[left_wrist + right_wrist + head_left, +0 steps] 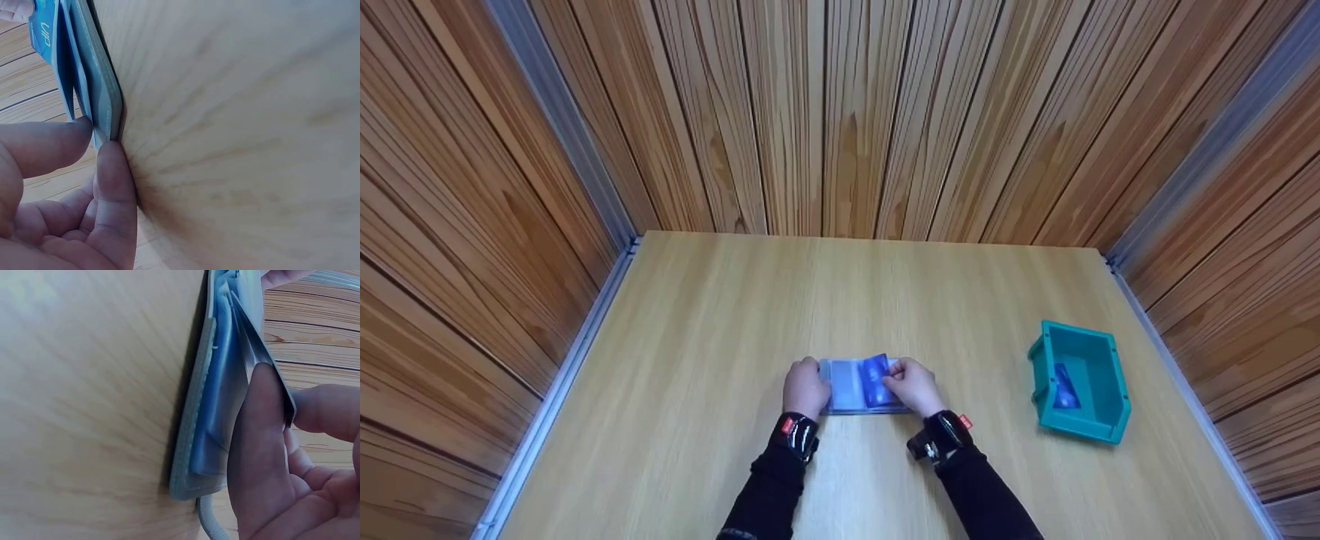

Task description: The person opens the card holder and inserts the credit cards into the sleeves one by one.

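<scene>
A card holder with clear sleeves lies spread open on the table, its grey-blue cover seen edge-on in the left wrist view. My left hand pinches its left edge between thumb and finger. On the right, my right hand pinches a blue card between thumb and forefinger. That card stands tilted over the sleeves, and its far edge meets them in the right wrist view; how far it sits inside a sleeve is hidden. The letters "VIP" show on the card in the left wrist view.
A teal bin stands to the right on the wooden table, with a blue card inside leaning toward its left wall. Wood-panelled walls with grey metal rails enclose the table at the back and sides.
</scene>
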`<state>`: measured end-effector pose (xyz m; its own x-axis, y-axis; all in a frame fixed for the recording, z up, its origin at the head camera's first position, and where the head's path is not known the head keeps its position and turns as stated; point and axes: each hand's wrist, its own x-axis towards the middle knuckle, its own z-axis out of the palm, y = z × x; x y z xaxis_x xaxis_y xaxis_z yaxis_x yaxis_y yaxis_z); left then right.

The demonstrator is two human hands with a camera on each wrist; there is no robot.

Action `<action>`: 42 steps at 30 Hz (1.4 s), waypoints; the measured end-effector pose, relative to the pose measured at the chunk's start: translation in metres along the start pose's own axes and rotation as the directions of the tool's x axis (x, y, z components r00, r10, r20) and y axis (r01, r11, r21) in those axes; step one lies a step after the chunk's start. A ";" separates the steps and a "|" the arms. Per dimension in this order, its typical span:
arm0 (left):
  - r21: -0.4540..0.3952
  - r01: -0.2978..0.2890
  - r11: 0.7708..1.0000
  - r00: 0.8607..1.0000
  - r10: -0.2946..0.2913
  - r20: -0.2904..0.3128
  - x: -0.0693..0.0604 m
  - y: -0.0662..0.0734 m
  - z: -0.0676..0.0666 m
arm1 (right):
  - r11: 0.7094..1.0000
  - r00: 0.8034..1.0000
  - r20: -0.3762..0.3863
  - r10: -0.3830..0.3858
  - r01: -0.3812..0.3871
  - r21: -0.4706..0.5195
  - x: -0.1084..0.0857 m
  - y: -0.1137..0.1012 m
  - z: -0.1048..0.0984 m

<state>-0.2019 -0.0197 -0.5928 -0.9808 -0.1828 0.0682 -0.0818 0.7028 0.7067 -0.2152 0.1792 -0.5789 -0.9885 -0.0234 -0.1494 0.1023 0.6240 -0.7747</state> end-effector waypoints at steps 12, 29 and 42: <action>-0.014 -0.022 1.000 1.000 0.022 -0.010 0.000 0.000 -0.003 | 0.994 0.999 0.018 -0.049 0.047 0.101 0.001 0.000 0.005; -0.015 -0.002 1.000 1.000 0.002 0.007 0.000 0.001 -0.003 | 1.000 1.000 0.024 -0.004 0.005 -0.031 0.001 -0.008 0.008; -0.003 0.001 1.000 1.000 -0.001 0.020 0.000 0.000 -0.003 | 0.992 0.998 0.010 -0.064 0.065 -0.109 0.000 -0.008 0.014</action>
<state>-0.2011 -0.0212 -0.5906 -0.9840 -0.1699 0.0537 -0.0822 0.7003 0.7091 -0.2143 0.1634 -0.5809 -0.9919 -0.0714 -0.1053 0.0249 0.7025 -0.7112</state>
